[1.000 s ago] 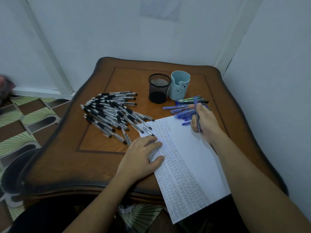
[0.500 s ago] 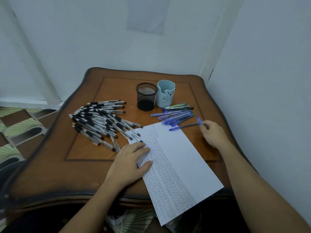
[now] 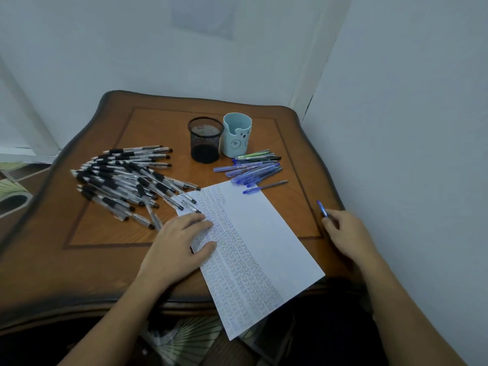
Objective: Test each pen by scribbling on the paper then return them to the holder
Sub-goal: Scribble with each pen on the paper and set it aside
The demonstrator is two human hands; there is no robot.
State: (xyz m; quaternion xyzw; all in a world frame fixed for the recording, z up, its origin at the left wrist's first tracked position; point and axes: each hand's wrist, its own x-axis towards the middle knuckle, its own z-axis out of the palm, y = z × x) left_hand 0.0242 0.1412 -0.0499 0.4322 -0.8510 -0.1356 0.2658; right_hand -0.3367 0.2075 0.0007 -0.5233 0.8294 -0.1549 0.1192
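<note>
- Here, the wooden table (image 3: 105, 247) fills the scene, set in a corner of pale walls.
- The paper (image 3: 264, 233) lies slanted at near centre; scribbled rows cover its left half.
- The black-grip pens (image 3: 124, 178) form a loose heap at left, some overlapping the paper's far left corner.
- The left hand (image 3: 179, 244) presses flat, fingers straight, on the paper's left edge.
- The right hand (image 3: 348, 231), near the table's right edge, grips a blue pen (image 3: 322, 208).
- The blue pens (image 3: 253, 170) cluster on the table, right of the holders.
- The mesh holder (image 3: 205, 140) and bear holder (image 3: 237, 138) stand side by side, far centre.
</note>
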